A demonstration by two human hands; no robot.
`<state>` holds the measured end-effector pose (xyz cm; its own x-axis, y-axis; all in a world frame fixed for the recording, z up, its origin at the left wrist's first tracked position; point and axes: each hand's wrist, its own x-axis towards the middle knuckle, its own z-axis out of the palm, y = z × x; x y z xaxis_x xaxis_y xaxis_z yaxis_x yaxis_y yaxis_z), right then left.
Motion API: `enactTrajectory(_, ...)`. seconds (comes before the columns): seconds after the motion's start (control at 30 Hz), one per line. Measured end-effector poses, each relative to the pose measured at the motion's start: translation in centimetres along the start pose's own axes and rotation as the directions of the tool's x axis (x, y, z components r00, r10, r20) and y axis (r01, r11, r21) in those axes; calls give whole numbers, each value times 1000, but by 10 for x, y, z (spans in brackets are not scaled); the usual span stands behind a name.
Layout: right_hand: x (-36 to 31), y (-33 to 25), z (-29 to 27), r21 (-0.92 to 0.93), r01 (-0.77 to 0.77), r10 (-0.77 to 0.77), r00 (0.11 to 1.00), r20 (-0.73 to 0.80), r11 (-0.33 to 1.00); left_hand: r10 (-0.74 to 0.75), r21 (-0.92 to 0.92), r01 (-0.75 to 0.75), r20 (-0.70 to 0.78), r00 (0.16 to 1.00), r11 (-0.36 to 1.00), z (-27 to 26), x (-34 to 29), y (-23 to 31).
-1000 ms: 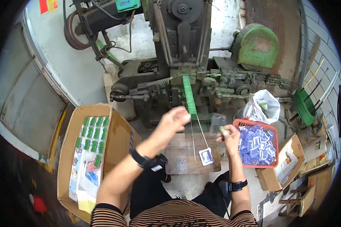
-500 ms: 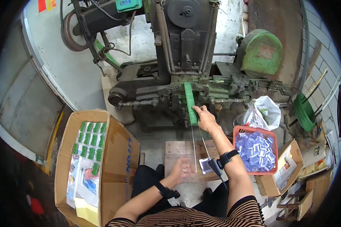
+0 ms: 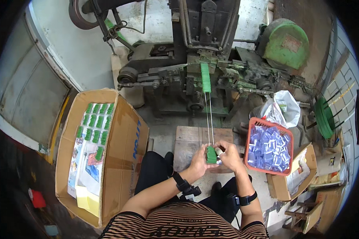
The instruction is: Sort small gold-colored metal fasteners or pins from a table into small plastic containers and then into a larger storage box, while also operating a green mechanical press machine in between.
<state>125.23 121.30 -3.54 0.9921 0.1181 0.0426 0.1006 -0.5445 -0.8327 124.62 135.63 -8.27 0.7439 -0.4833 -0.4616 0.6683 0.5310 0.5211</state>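
Note:
Both my hands meet over a small wooden board (image 3: 187, 137) in front of my lap. My left hand (image 3: 198, 160) grips a short stack of green pieces (image 3: 211, 154) threaded on two thin metal rods (image 3: 208, 115). My right hand (image 3: 227, 155) closes on the same stack from the right, with a small white piece at its fingertips. The rods run up to a longer green stack (image 3: 205, 77) on the dark machine (image 3: 195, 59) ahead.
A cardboard box (image 3: 123, 135) at my left holds rows of green packs and printed sheets. A red basket (image 3: 289, 137) of clear blue-tinted packets sits at my right, with a white plastic bag (image 3: 285, 107) behind it and smaller cartons (image 3: 285, 187) below. A green motor housing (image 3: 285, 42) stands at the upper right.
My right hand has come down from the green stack on the machine to the board. My left hand has closed on the small green stack at the rods' lower end.

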Motion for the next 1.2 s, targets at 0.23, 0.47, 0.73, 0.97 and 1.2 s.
enactTrajectory(0.23, -22, -24, 6, -384, 45, -103, 986, -132, 922, -43, 234, 76, -143, 989, 969, 13, 4, 10)
enactTrajectory(0.47, -54, 37, -24, -70, 44, -74, 849, -523, 997, -334, 377, 263, 136, 933, 888, 28, -72, 30)
enactTrajectory(0.73, -63, 147, 17, -313, -157, 45, 940, -338, 937, 300, 719, -226, 25, 953, 657, 47, -222, 228)
enactTrajectory(0.97, -51, 137, 56, -572, -377, 239, 922, -304, 729, 735, 954, 45, -257, 627, 295, -130, -288, 303)
enactTrajectory(1.2, -45, 151, 57, -645, -427, 194, 895, -402, 634, 782, 892, 221, -452, 429, 394, -301, -264, 262)
